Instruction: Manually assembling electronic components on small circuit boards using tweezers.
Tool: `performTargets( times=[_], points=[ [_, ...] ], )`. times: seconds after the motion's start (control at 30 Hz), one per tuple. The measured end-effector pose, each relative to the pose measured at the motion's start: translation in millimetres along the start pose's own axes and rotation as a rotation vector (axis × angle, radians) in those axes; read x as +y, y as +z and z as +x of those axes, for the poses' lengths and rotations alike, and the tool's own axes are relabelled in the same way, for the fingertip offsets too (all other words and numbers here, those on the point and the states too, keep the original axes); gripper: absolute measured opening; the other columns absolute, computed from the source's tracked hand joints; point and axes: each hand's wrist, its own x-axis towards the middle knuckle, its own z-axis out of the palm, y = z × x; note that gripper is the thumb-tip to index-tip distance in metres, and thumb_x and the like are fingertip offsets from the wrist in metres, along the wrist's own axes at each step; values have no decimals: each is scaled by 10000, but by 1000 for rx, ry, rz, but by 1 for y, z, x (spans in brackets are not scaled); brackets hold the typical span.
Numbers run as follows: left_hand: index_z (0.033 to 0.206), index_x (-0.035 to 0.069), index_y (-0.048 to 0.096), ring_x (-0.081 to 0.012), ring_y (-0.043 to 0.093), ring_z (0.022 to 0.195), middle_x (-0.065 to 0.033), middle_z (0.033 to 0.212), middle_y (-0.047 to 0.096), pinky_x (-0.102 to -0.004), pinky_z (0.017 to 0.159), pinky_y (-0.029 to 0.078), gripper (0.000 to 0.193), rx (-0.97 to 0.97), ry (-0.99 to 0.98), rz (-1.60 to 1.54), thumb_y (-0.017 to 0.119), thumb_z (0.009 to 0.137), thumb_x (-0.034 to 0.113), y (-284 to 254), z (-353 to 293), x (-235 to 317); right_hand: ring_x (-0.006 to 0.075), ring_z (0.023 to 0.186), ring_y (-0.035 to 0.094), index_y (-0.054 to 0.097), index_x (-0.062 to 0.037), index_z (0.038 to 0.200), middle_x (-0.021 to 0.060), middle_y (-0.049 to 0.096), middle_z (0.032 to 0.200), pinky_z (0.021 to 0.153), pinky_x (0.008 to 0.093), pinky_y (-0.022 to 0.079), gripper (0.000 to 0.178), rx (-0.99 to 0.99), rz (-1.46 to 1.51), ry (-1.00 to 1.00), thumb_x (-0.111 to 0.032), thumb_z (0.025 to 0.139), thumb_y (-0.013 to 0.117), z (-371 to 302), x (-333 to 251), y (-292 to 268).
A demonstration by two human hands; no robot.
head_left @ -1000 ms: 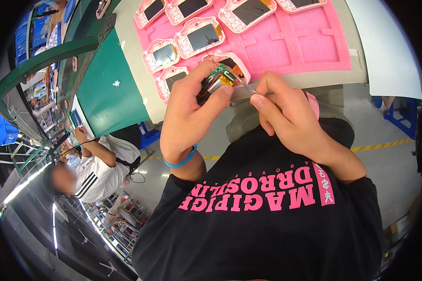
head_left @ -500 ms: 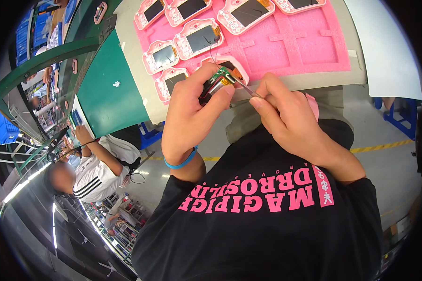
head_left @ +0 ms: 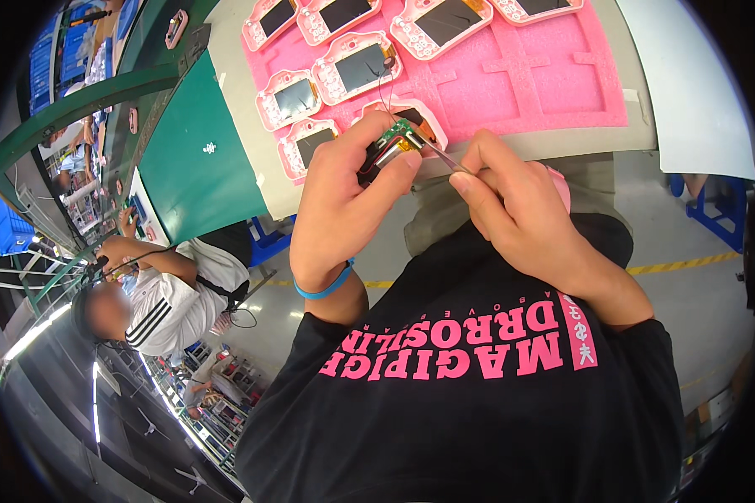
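Observation:
My left hand (head_left: 344, 197) is closed around a small electronic assembly with a green circuit board (head_left: 401, 132), a black part and thin wires. Thin dark leads rise from it toward a small round black piece (head_left: 389, 63) lying over a pink device. Between the thumb and fingers of my right hand (head_left: 512, 197) is a pair of metal tweezers (head_left: 446, 159), its tips at the board's right edge. Whether the tips grip anything is too small to tell. Just behind the board lies a pink handheld console shell (head_left: 432, 126), partly hidden by my left hand.
A pink foam tray (head_left: 495, 92) holds several pink console shells with dark screens (head_left: 356, 69). To its left is a green mat (head_left: 197, 168) with a small white piece (head_left: 210, 148). A white sheet (head_left: 696, 92) lies right. A co-worker in a white shirt (head_left: 172, 306) works at the left.
My hands, the circuit board and the tweezers stay almost in place, with only a slight shift of the right hand. At the left, the co-worker's arm has moved and bent closer to the body.

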Motion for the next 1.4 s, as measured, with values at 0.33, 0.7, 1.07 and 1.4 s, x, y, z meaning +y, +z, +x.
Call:
performTargets(
  times=[0.33,0.7,1.07,1.4],
  points=[
    [1068,6,699,-123,520,630,-47,759,667,-256,594,384,149,-7,-21,13,670,941,79,0,-1,2,105,516,440,526,-88,990,-43,544,575,556,261,342,101,1,-24,-21,-80,1071,586,-1,2,0],
    [1097,-12,706,-127,560,651,-54,823,708,-247,603,416,191,-17,-40,-14,681,926,69,2,-2,4,128,510,446,541,-90,997,-41,552,573,562,271,359,83,-21,-41,-2,-83,1058,597,-4,-1,-4],
    [1078,-9,719,-113,540,631,-34,780,701,-236,592,399,167,-33,-24,-20,673,932,57,0,-1,3,153,508,465,552,-83,999,-14,551,598,565,285,378,77,-19,-87,-4,-61,1043,611,-3,0,-9],
    [1057,1,720,-104,523,624,-21,732,656,-244,581,374,144,-11,-70,25,672,935,60,5,0,8,178,513,468,549,-79,1005,5,552,616,557,321,394,94,73,-183,-73,-68,1042,634,-6,-2,-4]
  ],
)
